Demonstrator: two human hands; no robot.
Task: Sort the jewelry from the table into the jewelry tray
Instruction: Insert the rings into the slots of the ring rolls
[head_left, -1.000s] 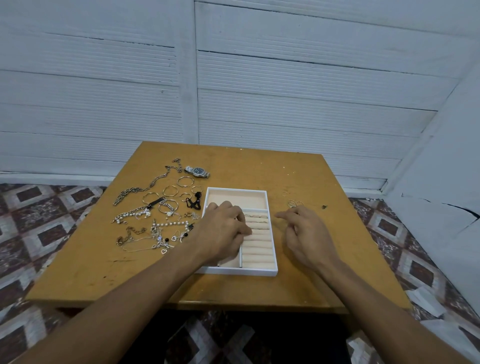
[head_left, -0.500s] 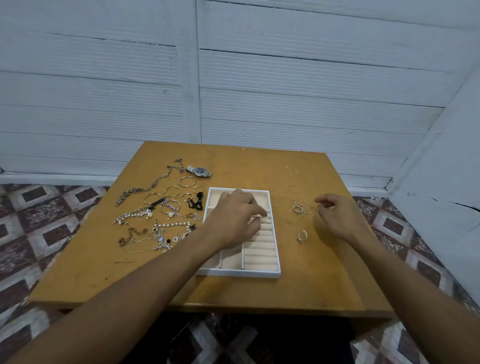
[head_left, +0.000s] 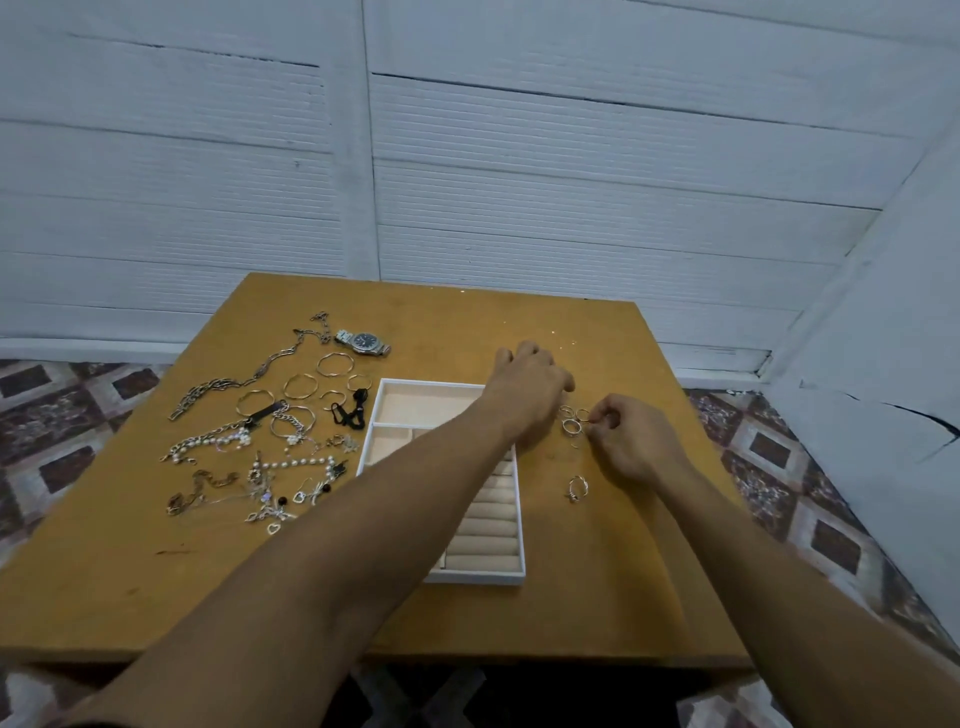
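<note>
Seemingly mid-pickup, both hands work at a small cluster of rings (head_left: 571, 422) on the wooden tabletop (head_left: 597, 545), just to the right of the white jewelry tray (head_left: 506, 574). The left hand (head_left: 527, 395) reaches across the tray's far corner, knuckles up and fingers curled downward; whether it holds anything cannot be told. The right hand (head_left: 631, 439) is loosely closed, fingertips pinched together at the edge of the ring cluster, apparently touching or gripping one thin ring, though that is too small to be sure. A single larger ring (head_left: 576, 488) lies apart, nearer the viewer. The tray's padded ring rolls on its near right side look empty where visible; the left forearm hides the middle. Chains, bangles, pearl strands, charms and a wristwatch (head_left: 362, 343) remain spread on the tabletop left of the tray. To do this step well, take one ring at a time with a firm fingertip pinch, lift it clear of its neighbours so none drag along, then press it upright into a slot between the rolls.
</note>
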